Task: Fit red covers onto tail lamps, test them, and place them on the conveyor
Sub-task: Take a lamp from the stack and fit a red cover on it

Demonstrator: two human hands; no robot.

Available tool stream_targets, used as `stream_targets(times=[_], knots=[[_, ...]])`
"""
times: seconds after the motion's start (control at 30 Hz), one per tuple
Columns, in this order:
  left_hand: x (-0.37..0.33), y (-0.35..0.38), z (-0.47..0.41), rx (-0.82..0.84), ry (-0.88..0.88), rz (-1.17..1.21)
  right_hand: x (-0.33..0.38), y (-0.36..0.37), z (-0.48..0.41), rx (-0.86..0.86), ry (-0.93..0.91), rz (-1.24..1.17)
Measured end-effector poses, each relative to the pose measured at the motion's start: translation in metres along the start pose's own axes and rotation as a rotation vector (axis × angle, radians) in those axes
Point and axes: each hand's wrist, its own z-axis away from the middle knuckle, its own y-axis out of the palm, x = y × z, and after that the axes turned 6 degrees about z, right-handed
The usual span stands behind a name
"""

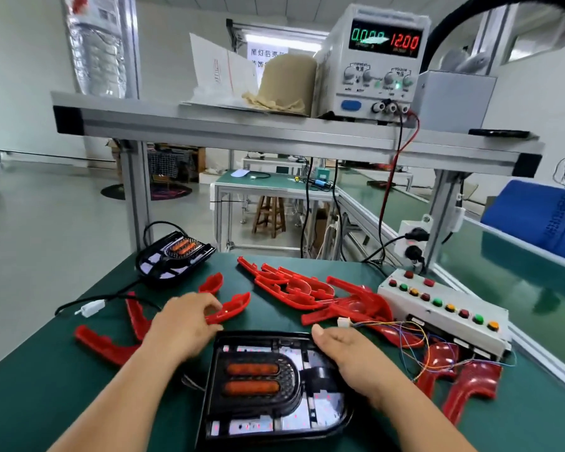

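My left hand (183, 327) is curled, thumb and fingertips pinching the near end of a small red cover (230, 308). My right hand (346, 352) lies palm down on the tail lamp (268, 386), thumb along its far edge and fingers bent over its right side, steadying it. The lamp sits on the green bench (46, 386) right in front of me, between my forearms. Its long axis runs 9 to 3 o'clock, like its two amber strips, with the rounded end toward 3.

The cover lies just past the lamp's far-left corner, at about 11 o'clock from its middle, resting on the mat. It runs from 8 o'clock at my fingers to 2 o'clock at its free tip, so it sits askew to the lamp. I judge it needs a turn before it can seat, and my left hand is the nearer one for that.

Further out, more red covers (294, 288) are piled at 12 to 1 o'clock. The button box (444, 308) is at 2 o'clock, and the conveyor (519, 282) runs beyond it at 3.
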Motion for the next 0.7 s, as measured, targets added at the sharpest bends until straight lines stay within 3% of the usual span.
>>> stream_targets(times=[0.07, 0.23, 0.33, 0.4, 0.47, 0.53, 0.63, 0.7], knots=[[0.005, 0.017, -0.005, 0.078, -0.03, -0.157, -0.003, 0.0, -0.002, -0.049, -0.049, 0.073], [0.01, 0.027, -0.008, -0.061, -0.004, -0.172, -0.005, 0.004, -0.007, -0.159, -0.126, 0.102], [0.011, 0.019, -0.01, -0.244, 0.096, -0.042, -0.005, 0.002, -0.005, -0.269, -0.157, 0.149], [0.006, 0.012, -0.01, -0.331, 0.236, 0.255, 0.0, -0.001, -0.002, -0.368, -0.202, 0.107], [-0.007, 0.003, -0.005, -0.267, 0.375, 0.546, 0.007, -0.003, 0.001, -0.449, -0.247, 0.019], [-0.02, -0.004, 0.005, -0.139, 0.464, 0.659, 0.014, -0.004, 0.006, -0.489, -0.323, -0.056], [-0.035, -0.012, 0.021, 0.072, 0.569, 0.554, 0.022, -0.005, 0.015, -0.396, -0.472, -0.221], [-0.043, -0.014, 0.03, 0.203, 0.605, 0.446, 0.025, -0.006, 0.02, -0.303, -0.548, -0.178]])
